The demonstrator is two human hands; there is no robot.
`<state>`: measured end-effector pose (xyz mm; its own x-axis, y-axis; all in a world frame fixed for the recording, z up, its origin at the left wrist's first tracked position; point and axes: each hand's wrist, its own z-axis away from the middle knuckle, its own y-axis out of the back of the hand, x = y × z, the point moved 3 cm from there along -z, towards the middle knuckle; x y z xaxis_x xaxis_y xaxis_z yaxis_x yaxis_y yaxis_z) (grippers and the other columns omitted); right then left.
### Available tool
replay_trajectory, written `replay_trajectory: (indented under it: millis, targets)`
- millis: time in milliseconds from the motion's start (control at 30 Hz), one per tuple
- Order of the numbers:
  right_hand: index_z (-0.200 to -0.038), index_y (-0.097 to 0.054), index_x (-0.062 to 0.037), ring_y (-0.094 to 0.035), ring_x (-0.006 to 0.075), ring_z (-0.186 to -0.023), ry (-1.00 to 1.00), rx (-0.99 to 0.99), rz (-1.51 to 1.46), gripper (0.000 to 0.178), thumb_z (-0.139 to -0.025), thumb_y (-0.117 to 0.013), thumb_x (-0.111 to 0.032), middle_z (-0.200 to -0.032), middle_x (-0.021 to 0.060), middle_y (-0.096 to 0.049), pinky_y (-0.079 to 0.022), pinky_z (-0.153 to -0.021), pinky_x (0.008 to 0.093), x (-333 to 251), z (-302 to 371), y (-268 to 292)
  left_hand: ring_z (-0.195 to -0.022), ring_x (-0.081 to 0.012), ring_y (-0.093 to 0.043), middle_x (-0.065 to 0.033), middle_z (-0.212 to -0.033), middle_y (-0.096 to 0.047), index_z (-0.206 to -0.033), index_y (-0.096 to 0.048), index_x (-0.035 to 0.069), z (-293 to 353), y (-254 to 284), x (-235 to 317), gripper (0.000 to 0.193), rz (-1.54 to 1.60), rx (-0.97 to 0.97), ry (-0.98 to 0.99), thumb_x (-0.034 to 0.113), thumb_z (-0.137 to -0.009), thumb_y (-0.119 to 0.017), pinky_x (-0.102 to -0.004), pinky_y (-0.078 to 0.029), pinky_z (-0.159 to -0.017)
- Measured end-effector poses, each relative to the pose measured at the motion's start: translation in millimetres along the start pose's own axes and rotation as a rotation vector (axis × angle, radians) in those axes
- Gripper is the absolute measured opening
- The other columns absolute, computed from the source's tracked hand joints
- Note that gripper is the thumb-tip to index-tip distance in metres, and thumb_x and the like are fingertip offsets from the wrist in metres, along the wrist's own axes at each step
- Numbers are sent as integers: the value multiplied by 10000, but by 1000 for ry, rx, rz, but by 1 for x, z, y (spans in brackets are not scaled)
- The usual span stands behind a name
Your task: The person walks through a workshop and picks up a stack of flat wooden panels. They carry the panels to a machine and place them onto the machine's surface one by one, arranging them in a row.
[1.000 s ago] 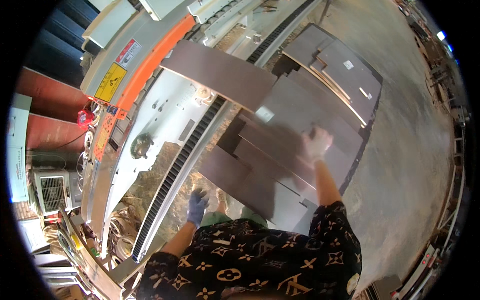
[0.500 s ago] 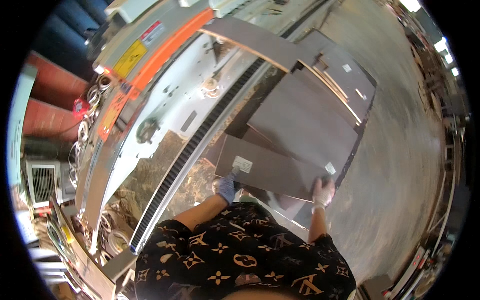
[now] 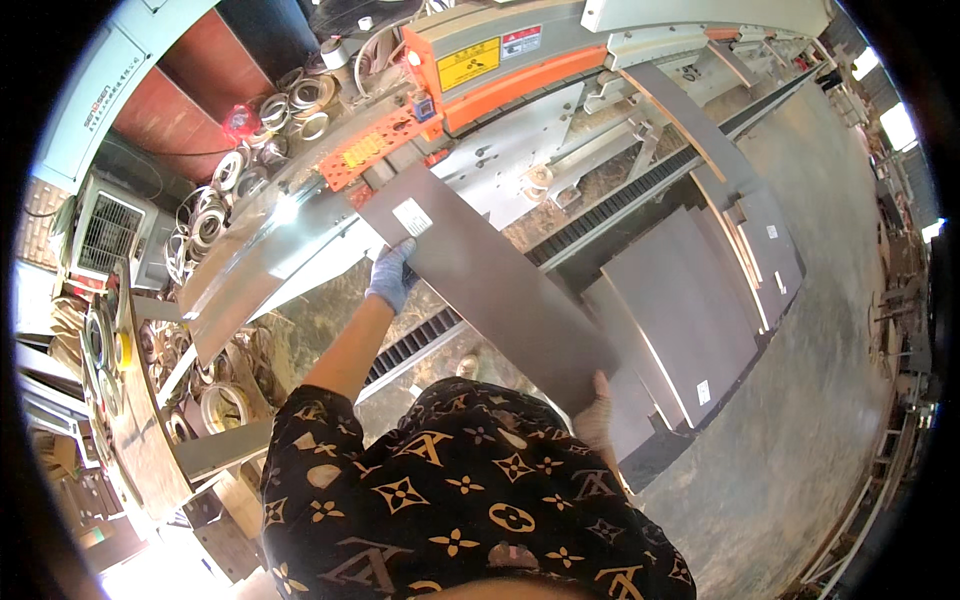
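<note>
Lifted off the stack since the earlier frame, the grey panel [image 3: 490, 290] now spans the middle of the frame, one end at the machine [image 3: 520, 90] in the upper part, the other near the person's chest. Left hand [image 3: 392, 278], in a blue glove, has moved up to the far end just below a white label, fingers curled round the edge, likely to steer that end toward the machine's infeed. Right hand [image 3: 594, 418], in a pale glove, grips the near corner at lower centre, bearing the weight; whether its fingers wrap under the panel I cannot tell. Stack of panels [image 3: 690, 310] lies at right on the floor. Rolls of edge tape [image 3: 210, 225] crowd the upper left
</note>
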<state>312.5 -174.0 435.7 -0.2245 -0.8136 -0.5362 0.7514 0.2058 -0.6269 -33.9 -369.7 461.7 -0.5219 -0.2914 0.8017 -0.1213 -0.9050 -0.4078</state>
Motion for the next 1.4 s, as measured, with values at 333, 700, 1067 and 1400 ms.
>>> replay_trajectory:
  millis: [333,700,1067,1400]
  targets:
    - [-1159,-495,-55,-495,263,-1066,-170,19,-60,376,-858,-513,-279,-1161,94,-531,-397,-944,401,74,-36,-113,-885,-220,-587,-93,-1023,-589,-1107,-521,85,-83,4,-1,357,199,-25,49,236,-801,-627,-363,-517,-740]
    - [-1172,-471,-25,-483,281,-1076,-116,111,-81,428,-877,-470,-334,-1158,141,-520,-380,-940,440,48,-53,-123,-904,-247,-575,-98,-1062,-568,-1134,-495,29,-107,-33,-6,394,176,102,35,231,-813,-604,-386,-492,-792]
    - [-1110,-509,-69,-509,204,-1004,115,-32,-118,356,-848,-547,-307,-1097,85,-551,-416,-850,366,-10,-89,-71,-926,-194,-532,-31,-1077,-552,-1139,-501,145,-134,-98,-16,407,-63,-33,124,346,-797,-593,-369,-446,-795]
    - [-1272,-385,-15,-417,294,-1184,278,1049,803,684,-720,-673,-299,-1275,169,-443,-333,-969,333,0,1,224,-1176,-283,-429,-165,-1285,-433,-1303,-359,66,102,-138,-183,585,-1293,-1020,-88,283,-812,-592,-340,-336,-991]
